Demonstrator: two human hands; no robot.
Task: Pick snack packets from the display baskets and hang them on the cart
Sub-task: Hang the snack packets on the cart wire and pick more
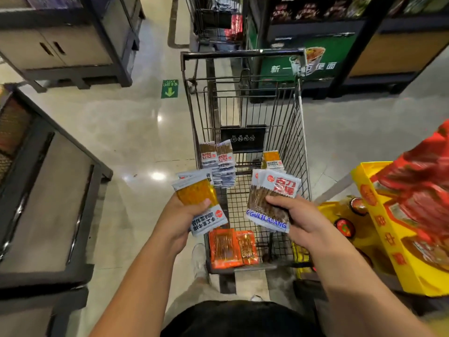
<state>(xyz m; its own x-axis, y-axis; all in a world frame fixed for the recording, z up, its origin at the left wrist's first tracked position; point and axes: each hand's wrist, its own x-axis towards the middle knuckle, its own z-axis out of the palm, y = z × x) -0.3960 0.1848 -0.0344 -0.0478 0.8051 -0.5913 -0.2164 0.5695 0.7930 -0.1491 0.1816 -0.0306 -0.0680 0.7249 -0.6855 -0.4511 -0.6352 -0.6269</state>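
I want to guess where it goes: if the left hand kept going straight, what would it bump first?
Probably the bunch of white-and-brown snack packets hanging at the left wall of the cart. The left hand, gripping orange-windowed packets, points at them, though depth is hard to judge.

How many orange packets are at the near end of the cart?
2: the larger orange packet on the left, the smaller orange packet beside it. More may hide behind.
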